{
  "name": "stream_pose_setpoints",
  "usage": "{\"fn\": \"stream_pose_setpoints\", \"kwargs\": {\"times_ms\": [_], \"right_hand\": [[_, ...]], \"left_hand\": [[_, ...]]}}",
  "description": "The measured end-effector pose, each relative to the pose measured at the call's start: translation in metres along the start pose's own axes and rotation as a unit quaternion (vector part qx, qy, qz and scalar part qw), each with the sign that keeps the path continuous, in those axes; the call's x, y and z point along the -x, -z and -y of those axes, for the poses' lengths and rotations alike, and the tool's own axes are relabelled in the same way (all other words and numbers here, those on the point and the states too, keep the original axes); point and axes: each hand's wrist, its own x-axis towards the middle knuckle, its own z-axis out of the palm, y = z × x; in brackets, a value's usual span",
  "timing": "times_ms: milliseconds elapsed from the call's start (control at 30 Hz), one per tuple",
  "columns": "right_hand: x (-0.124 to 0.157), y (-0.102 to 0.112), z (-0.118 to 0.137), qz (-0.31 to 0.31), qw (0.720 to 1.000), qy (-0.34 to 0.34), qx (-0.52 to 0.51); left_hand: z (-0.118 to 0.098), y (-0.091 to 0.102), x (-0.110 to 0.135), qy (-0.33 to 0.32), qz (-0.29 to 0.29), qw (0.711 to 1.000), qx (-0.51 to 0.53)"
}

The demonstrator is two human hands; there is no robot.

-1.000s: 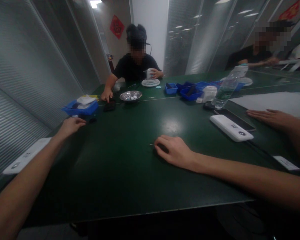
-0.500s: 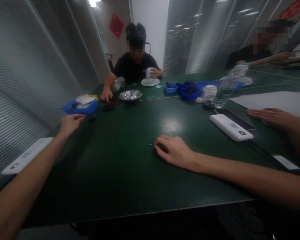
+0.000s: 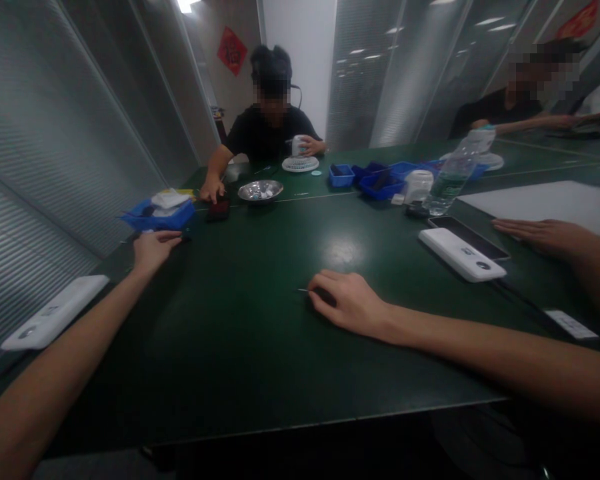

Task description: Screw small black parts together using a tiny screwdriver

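Observation:
My left hand (image 3: 153,250) reaches out to the far left of the dark green table (image 3: 260,347), just in front of a blue tray (image 3: 161,215) heaped with white and dark bits. Its fingers are curled together by a small dark object; I cannot make out what they hold, if anything. Near the table's middle, my right hand (image 3: 350,301) lies knuckles up with fingers closed over a thin metal tool (image 3: 304,290), whose tip pokes out to the left.
White power banks lie at left (image 3: 55,312) and right (image 3: 463,255). Another person's hand (image 3: 543,235) rests flat at right beside a phone. Farther back stand a metal bowl (image 3: 260,191), blue bins (image 3: 375,180), a water bottle (image 3: 455,172), and a seated person holding a small fan.
My left hand has shifted a little right and forward, toward the blue tray and the small dark object. My right hand has stayed still.

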Motion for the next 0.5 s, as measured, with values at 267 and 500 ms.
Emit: {"fn": "stream_pose_setpoints", "kwargs": {"times_ms": [267,500], "right_hand": [[-0.0002,-0.0051,-0.0035,-0.005,1.0,0.001,0.008],[0.0004,-0.0011,0.0002,-0.005,1.0,0.001,0.005]], "left_hand": [[0.0083,-0.0023,-0.0038,0.011,0.017,1.0,-0.015],[0.0107,-0.0004,-0.0015,-0.022,0.028,0.998,-0.059]]}}
